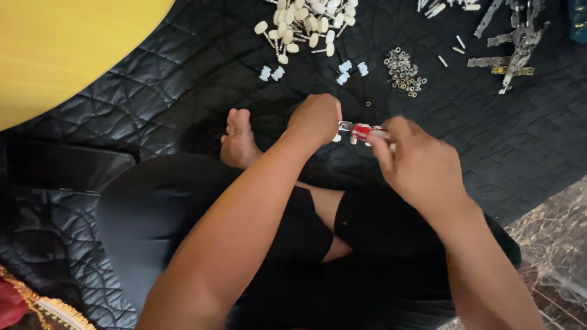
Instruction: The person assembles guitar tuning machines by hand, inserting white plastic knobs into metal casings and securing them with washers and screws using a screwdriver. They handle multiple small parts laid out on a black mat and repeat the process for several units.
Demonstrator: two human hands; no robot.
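Seated person, viewed from above, legs crossed on a black quilted mat (183,67) that carries the parts. At top centre lies a heap of cream pegs (309,24) with round heads and thin stems; just below it, two pairs of small pale blue clips (271,73) lie apart from each other. To the right of these sits a cluster of small metal nuts (403,70), and farther right, at the top corner, a spread of flat metal strips (513,43) and short rods. A yellow surface (67,49) fills the upper left corner; a bare foot (237,139) rests just left of the hands; marbled floor (550,244) shows at the lower right. The left hand (317,119) and right hand (419,162) meet above the mat, in front of the knees, and between them is a small tool (362,130) with a red body and a metal end. Both hands cover most of it, so only a short middle section shows; its full shape cannot be told. The left fingers are curled closed at its metal end, and the right fingers are pinched on its red end. Two tiny dark rings (369,105) lie on the mat just above the tool.
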